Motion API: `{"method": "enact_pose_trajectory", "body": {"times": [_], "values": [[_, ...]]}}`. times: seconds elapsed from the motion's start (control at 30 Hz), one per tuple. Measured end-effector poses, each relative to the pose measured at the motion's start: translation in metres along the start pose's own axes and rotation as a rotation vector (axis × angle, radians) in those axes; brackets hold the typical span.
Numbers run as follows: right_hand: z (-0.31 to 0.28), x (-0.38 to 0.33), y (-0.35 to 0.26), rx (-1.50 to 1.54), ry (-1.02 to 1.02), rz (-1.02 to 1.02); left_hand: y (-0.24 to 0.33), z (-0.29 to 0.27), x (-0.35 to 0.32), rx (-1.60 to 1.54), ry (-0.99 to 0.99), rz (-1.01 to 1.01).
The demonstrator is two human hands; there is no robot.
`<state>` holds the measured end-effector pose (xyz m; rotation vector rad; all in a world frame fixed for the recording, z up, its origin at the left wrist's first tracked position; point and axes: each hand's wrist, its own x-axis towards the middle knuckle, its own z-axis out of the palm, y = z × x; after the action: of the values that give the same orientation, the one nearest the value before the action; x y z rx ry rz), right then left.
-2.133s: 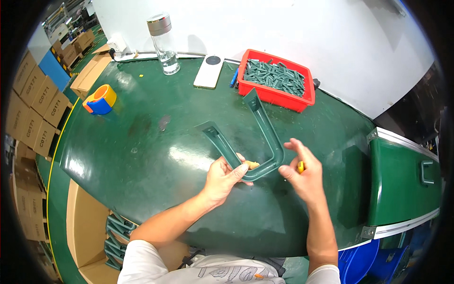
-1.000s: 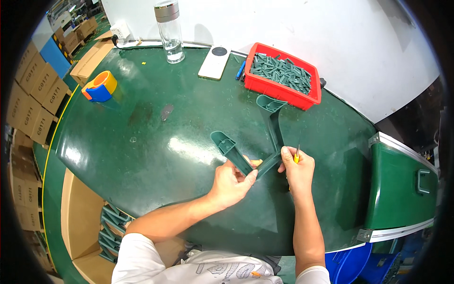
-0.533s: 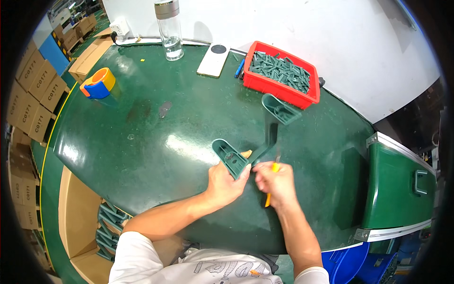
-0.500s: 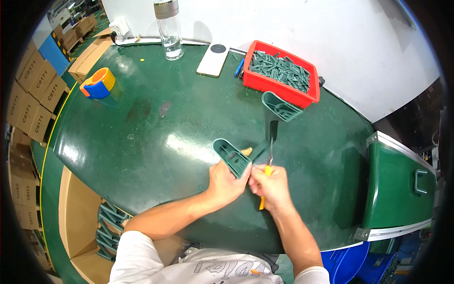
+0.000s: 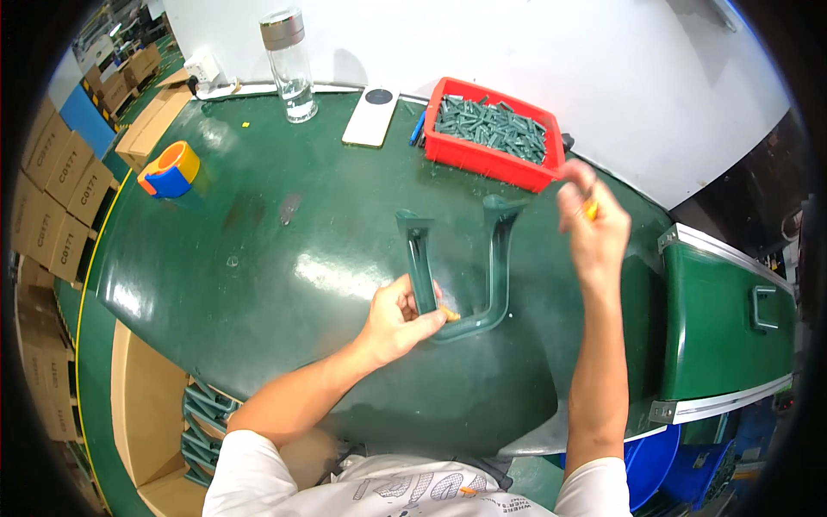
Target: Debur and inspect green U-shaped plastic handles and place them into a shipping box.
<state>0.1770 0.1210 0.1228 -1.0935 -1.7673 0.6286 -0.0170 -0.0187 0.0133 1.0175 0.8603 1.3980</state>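
Forearm (image 5: 597, 353) outstretched, right hand (image 5: 600, 231) curls around a yellow tool (image 5: 591, 209).

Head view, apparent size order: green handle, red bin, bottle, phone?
1. Red bin and green handle: unsure; the handle is thin but held nearer the camera.
2. Bottle
3. Phone

Dark print (image 5: 67, 251) marks the stacked brown cartons (image 5: 62, 226); lettering (image 5: 446, 485) crosses the white shirt (image 5: 250, 472).
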Motion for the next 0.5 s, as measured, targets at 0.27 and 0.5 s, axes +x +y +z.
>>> {"method": "enact_pose_trajectory", "body": {"times": [0.27,0.5], "values": [[0.012,-0.053,0.034,0.325,-0.125,0.373,-0.004,-0.015,0.008,-0.378,-0.163,-0.038],[0.043,-0.087,0.036,0.812,-0.093,0.717,-0.02,-0.014,0.016,0.248,0.01,0.174]]}}
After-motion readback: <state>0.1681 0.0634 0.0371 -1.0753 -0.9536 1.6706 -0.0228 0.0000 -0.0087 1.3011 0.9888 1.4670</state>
